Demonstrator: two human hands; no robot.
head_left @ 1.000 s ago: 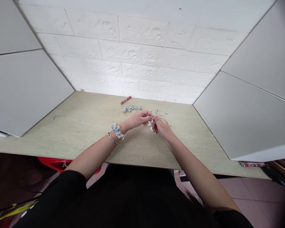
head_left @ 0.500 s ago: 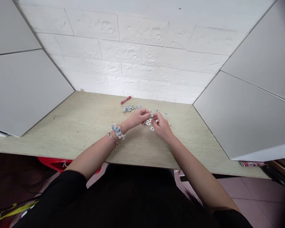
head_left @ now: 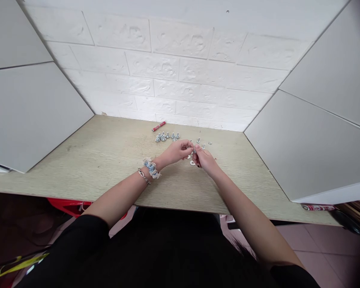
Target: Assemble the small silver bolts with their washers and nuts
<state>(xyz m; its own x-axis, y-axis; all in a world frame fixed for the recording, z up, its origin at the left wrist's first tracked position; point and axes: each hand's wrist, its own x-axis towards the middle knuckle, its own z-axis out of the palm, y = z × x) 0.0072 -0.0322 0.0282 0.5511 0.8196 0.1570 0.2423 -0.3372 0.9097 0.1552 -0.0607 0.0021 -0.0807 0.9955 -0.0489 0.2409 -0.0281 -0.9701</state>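
My left hand (head_left: 180, 151) and my right hand (head_left: 203, 156) meet fingertip to fingertip over the tabletop. The fingers of both are pinched together on something small between them, partly hidden; a bit of metal shows at my right fingertips. Flat washers (head_left: 192, 163) lie just under the hands, partly covered. Beyond my left hand several bolts (head_left: 163, 137) stand on their heads in a group. Behind my right hand are another upright bolt (head_left: 198, 140) and a small nut (head_left: 210, 143).
A red marker-like stick (head_left: 159, 126) lies near the white brick wall (head_left: 165, 80). Grey panels stand at the left (head_left: 39, 116) and right (head_left: 315, 148) of the wooden table (head_left: 108, 160). A red-patterned cylinder (head_left: 318, 207) is at the right edge.
My left hand has moved slightly right, and my right hand has turned with its thumb now on top. The fingertips have come together. Another bolt shows beyond my left hand.
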